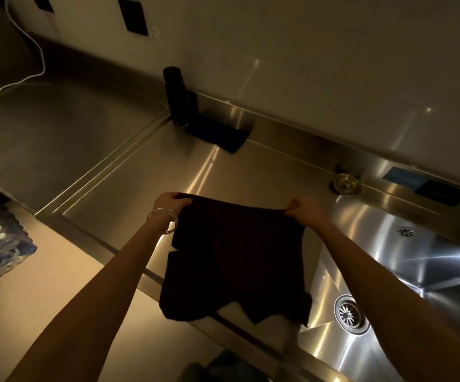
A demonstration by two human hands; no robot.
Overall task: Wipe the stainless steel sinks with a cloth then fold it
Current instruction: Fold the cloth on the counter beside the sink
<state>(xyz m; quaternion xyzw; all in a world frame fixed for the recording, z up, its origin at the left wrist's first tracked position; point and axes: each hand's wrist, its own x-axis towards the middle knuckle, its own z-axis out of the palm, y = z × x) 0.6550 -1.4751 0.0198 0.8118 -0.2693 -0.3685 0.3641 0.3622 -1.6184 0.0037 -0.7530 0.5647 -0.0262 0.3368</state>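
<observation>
- One long stainless steel tabletop (129,166), running below the wall from left to right.
- Sunk into its right part, a steel sink (405,260), brightly streaked with light.
- Held up in the air over the tabletop's front edge, just left of the sink: dark cloth (237,257), spread wide, lower edge uneven.
- Pinching the cloth's top left corner, fingers curled round the fabric: left hand (168,202).
- Pinching the top right corner the same way: right hand (306,209), cloth hanging below and between both hands.
- Upright against the back wall, well apart from the cloth: black bottle (175,95).
- Round drain strainer (350,314) in the sink floor, near the cloth's lower right corner.
- Silver bangles (165,219) at the left wrist, touching the cloth's left edge.
</observation>
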